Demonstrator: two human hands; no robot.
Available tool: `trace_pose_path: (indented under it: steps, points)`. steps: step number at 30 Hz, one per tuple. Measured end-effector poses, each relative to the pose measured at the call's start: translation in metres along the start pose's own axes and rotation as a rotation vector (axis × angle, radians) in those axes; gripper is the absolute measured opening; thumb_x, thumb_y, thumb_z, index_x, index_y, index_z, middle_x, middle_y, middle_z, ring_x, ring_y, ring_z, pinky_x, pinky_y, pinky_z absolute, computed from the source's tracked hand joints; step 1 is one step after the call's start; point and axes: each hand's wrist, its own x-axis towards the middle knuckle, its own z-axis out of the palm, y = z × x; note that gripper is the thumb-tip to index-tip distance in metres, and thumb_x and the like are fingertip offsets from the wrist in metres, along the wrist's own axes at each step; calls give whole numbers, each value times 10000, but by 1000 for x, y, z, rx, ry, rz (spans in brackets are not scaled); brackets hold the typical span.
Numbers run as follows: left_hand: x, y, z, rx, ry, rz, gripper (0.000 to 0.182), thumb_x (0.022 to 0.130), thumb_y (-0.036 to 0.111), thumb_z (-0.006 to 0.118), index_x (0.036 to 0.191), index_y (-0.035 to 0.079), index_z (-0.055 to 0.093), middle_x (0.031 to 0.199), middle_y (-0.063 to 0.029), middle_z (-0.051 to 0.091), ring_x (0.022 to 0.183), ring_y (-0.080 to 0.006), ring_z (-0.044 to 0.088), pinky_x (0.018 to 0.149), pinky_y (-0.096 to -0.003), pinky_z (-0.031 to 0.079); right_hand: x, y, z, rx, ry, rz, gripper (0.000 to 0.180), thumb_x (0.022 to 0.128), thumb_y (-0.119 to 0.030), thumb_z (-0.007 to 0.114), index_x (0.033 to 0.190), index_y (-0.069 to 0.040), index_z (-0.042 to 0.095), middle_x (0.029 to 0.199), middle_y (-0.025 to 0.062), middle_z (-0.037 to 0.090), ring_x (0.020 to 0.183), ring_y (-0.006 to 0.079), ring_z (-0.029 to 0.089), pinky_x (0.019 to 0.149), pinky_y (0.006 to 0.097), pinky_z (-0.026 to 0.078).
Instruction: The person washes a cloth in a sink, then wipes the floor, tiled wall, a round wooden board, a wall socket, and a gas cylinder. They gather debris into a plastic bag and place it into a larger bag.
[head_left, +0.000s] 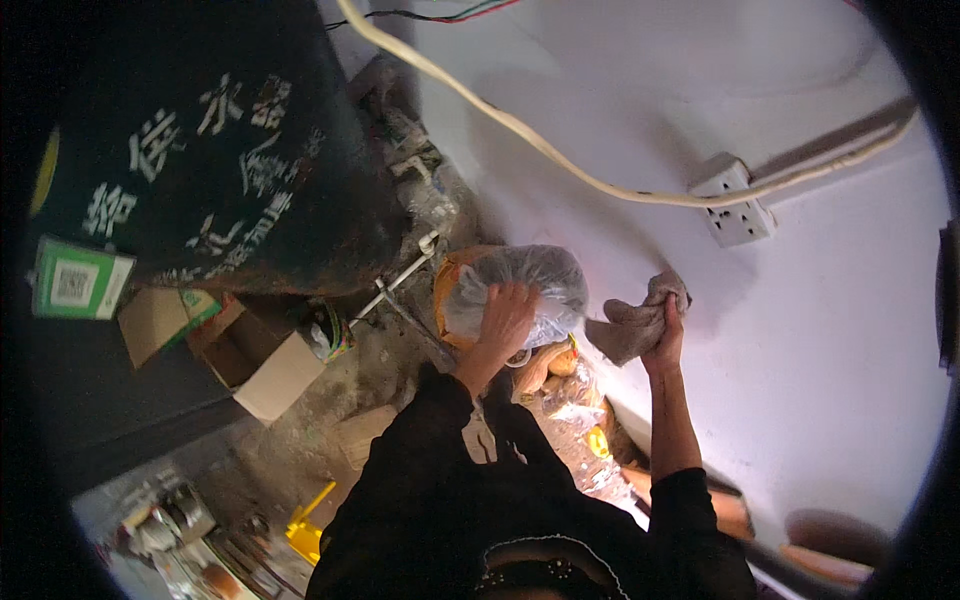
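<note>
My left hand (508, 319) rests with its fingers on a clear plastic bag (555, 274), which covers the top of a round orange container (445, 289) beside the white wall. Whether the fingers grip the plastic, I cannot tell. To the right, my right hand (666, 337) is closed around a crumpled grey-brown cloth (634, 326), held up near the wall and apart from the bag. Below the bag lie several orange-brown gourds or squashes (534, 373), some beside clear plastic.
A large dark tank (300, 187) bearing writing stands at left, above an open cardboard box (277, 382). A white pipe (390, 289) runs near the container. A pale cable (525, 135) crosses in front of the wall, passing a white socket block (735, 206). A yellow plastic object (304, 534) lies lower left.
</note>
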Motion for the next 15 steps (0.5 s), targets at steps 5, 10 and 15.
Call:
trace_pose_path:
  steps: [5,10,15]
  points:
    - [-35,-9,-42,-227,63,-240,200,859,166,576,1043,110,632,938,-67,586,946,-268,579,818,-434,413,10,14,0,43,-105,134,516,959,-439,527,1297,-52,485,1189,97,586,1132,265,546,1020,431,414]
    - [-160,-61,-41,-780,717,-670,72,923,117,595,861,79,597,768,-35,525,714,-179,574,637,-344,478,6,25,9,81,-180,215,533,944,-422,557,1308,-42,472,1220,125,573,1177,287,528,1042,442,404]
    - [-306,-89,0,-1372,862,-915,199,972,141,536,796,50,523,677,30,445,635,-73,423,557,-256,381,10,73,28,-355,-99,50,422,852,-220,667,1208,-31,539,1096,101,624,1019,232,604,915,389,481]
